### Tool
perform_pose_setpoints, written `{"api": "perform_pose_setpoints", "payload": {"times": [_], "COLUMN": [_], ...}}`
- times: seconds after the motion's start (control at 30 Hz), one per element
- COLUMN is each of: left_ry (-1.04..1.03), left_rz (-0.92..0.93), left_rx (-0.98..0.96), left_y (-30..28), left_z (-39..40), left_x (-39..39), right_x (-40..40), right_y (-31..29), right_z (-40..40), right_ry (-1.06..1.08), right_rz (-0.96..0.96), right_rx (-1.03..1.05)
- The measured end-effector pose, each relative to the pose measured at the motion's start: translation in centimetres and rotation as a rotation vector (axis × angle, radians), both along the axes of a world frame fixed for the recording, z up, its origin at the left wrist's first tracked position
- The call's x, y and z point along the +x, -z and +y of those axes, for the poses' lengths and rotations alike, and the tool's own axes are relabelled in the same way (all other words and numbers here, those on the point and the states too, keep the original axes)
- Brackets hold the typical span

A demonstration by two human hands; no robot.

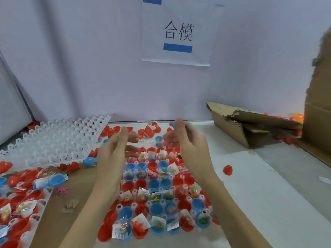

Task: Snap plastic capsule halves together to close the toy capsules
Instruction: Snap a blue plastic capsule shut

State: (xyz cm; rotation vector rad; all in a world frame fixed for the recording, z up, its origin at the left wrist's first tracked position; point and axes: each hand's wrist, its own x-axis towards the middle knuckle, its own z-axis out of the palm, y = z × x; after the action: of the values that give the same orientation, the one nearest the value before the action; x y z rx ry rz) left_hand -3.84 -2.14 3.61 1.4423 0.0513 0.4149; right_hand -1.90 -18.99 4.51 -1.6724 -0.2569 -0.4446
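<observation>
A white tray (163, 203) in front of me holds several red and blue capsule halves, many with small toy packets in them. Both hands hover above its far end, blurred by motion. My right hand (188, 142) pinches a blue capsule (174, 124) at its fingertips; whether it is a half or a whole capsule I cannot tell. My left hand (114, 147) is raised beside it, fingers loosely extended, and nothing shows in it. A small gap separates the two hands.
An empty white tray (53, 142) leans at the back left. Another filled tray (26, 208) lies at the left edge. Loose red halves (148, 130) litter the back; one red capsule (227, 170) lies at right. Torn cardboard (250, 124) sits at the back right.
</observation>
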Motion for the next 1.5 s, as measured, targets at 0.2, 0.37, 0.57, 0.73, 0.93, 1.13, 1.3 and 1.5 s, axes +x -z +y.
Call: {"api": "perform_pose_setpoints", "payload": {"times": [0.2,0.37,0.57,0.73,0.93,1.13,1.3,1.5], "left_ry": [-0.031,-0.04,-0.05,-0.065,-0.096,-0.112,-0.106,0.003], "left_rz": [0.063,0.012,-0.01,-0.006,0.007,-0.005,0.018,0.0], "left_rx": [-0.022,0.069,0.107,0.124,0.118,0.096,0.097,0.366], "left_y": [2.0,2.4,2.7,2.8,2.7,2.6,2.7,2.4], "left_z": [1.4,1.5,1.8,1.9,2.4,2.6,2.8,2.6], "left_x": [1.3,1.3,1.8,1.8,1.8,1.7,2.0,1.4], "right_x": [9.0,14.2,14.7,12.8,12.8,14.5,14.6,13.3], "right_y": [-4.2,-5.3,-3.2,0.6,1.7,1.7,1.1,-1.2], "right_z": [-6.8,-11.1,-9.8,-5.3,0.1,1.5,1.3,0.5], "right_ry": [-0.235,0.0,-0.029,0.088,-0.066,-0.036,0.006,0.028], "right_rz": [0.527,0.486,0.6,0.466,0.131,0.3,0.283,0.135], "right_rx": [1.081,1.073,0.624,-0.135,-0.881,-1.115,-1.198,-1.131]}}
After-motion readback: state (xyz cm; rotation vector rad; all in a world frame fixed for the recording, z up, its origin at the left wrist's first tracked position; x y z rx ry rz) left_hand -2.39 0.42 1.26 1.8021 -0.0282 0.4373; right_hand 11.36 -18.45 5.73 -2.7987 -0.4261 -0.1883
